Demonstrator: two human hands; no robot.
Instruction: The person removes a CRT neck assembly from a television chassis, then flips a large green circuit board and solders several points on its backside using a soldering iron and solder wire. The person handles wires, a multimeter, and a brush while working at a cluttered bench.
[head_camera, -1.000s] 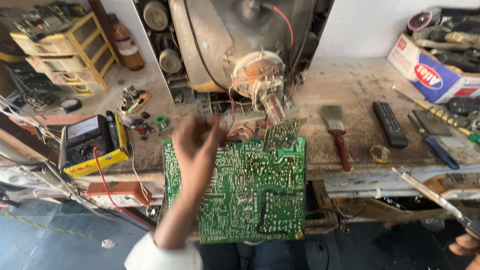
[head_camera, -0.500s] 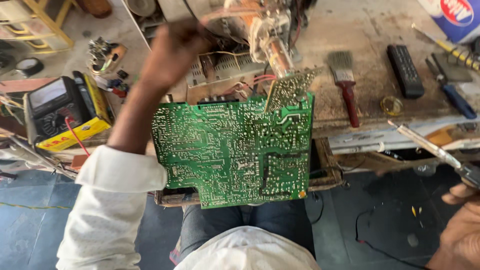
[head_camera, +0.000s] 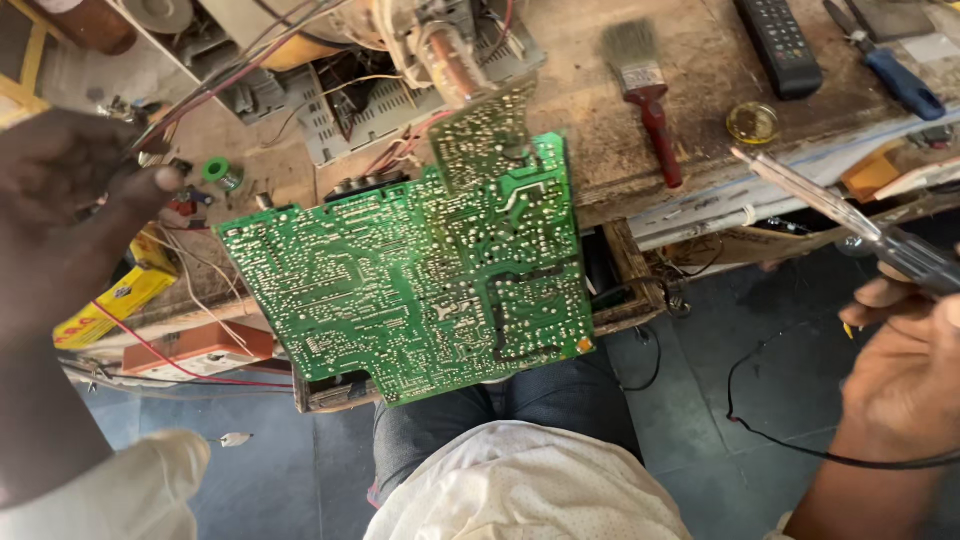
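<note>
A large green circuit board (head_camera: 420, 275) lies solder side up across my lap and against the bench edge, wired to an open television chassis (head_camera: 380, 90). My left hand (head_camera: 70, 200) is raised at the left with its fingers curled, thumb tip close to a small green solder spool (head_camera: 222, 172); whether it pinches anything is unclear. At the right, my right hand (head_camera: 900, 370) grips a soldering iron (head_camera: 850, 225), whose tip points up-left over the bench edge, apart from the board. A black cord runs from the iron down past my knee.
On the worn wooden bench (head_camera: 690, 130) lie a red-handled paintbrush (head_camera: 648, 95), a black remote (head_camera: 775, 40), a blue-handled tool (head_camera: 895, 75) and a small round tin (head_camera: 752, 122). A yellow multimeter (head_camera: 110, 300) with red leads sits at the left. Dark floor lies below.
My left hand has pulled back from the tube neck to the left side. The view has closed in on the board, and my right hand with the iron has risen into view.
</note>
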